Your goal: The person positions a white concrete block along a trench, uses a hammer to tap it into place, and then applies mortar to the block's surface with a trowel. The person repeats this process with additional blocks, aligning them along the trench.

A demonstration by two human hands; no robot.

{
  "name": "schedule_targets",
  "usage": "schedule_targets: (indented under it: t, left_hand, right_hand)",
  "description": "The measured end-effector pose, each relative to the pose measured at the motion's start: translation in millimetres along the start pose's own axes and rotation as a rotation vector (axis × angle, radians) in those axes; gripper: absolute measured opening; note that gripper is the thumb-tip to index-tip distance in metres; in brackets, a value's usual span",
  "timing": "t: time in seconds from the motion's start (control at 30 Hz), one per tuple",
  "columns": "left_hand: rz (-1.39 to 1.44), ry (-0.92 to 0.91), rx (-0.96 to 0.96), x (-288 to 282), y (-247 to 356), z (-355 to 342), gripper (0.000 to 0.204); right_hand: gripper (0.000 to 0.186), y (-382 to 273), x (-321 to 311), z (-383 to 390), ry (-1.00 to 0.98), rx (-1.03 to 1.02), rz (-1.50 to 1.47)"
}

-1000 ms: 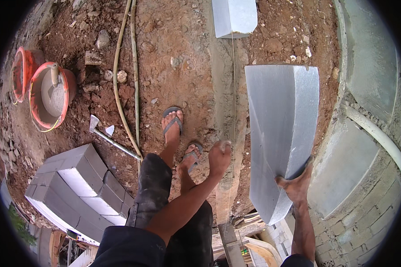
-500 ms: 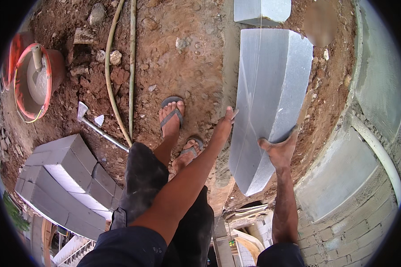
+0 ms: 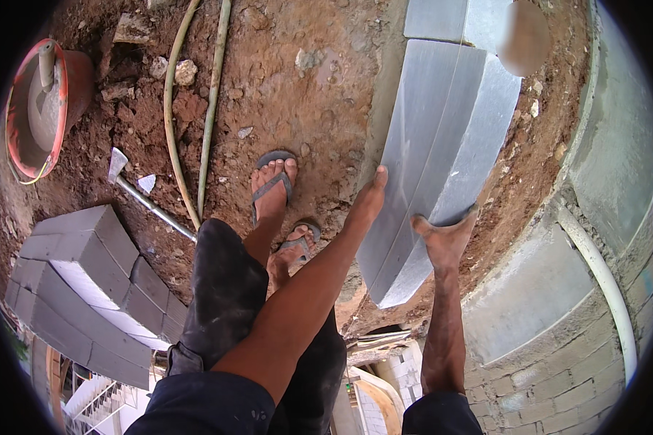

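A long grey concrete kerbstone (image 3: pixel 428 159) lies before me, its far end up against another kerbstone (image 3: pixel 434 18). My left hand (image 3: pixel 370 196) grips the near part of its left side; the thumb shows, while the other fingers are mostly hidden below the edge. On the opposite side, my right hand (image 3: pixel 446 235) clasps the sloping pale face, thumb on top and fingers over the right edge. A thin taut string (image 3: pixel 432 148) runs lengthwise over the kerbstone.
At left are a red bucket (image 3: pixel 65 101) of wet mortar with a trowel handle, a hatchet (image 3: pixel 152 192), a hose (image 3: pixel 170 109), a bamboo pole (image 3: pixel 212 109) and stacked grey blocks (image 3: pixel 94 268). A block wall with a white pipe (image 3: pixel 602 283) stands right. My sandalled feet (image 3: pixel 272 188) are on soil.
The gap between the two kerbstones has closed, and the held one now meets the far one. The string lies farther right across its top. Both hands keep their grip.
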State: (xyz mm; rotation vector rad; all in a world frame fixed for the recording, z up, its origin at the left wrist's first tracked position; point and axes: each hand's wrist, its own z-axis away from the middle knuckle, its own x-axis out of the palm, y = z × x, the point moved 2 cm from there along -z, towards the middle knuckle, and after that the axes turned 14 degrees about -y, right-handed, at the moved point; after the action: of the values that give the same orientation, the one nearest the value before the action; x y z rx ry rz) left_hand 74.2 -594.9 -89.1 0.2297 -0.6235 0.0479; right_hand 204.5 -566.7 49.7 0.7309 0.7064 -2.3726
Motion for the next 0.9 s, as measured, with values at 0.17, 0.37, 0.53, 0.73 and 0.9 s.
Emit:
schedule_targets:
  t: [0.17,0.37,0.53,0.73,0.9]
  left_hand:
    - [0.001,0.049,0.007,1.3,14.2,5.5,0.102]
    - [-0.006,0.057,0.057,3.0,12.9,0.1,0.086]
    - [0.025,0.062,0.045,3.0,12.5,-5.6,0.082]
    - [0.1,0.077,-0.007,10.5,28.9,3.7,0.08]
    - [0.145,0.111,0.092,16.1,27.8,5.3,0.079]
  right_hand:
    - [0.126,-4.7,3.1,-4.4,0.002,0.005,0.002]
    - [0.125,1.0,3.2,-11.6,0.0,0.01,0.019]
    - [0.126,-7.0,6.1,-13.0,-0.027,-0.002,-0.07]
    - [0.124,-3.3,8.0,-13.1,0.013,0.014,-0.009]
    - [0.119,1.6,12.2,-12.1,0.044,0.002,-0.037]
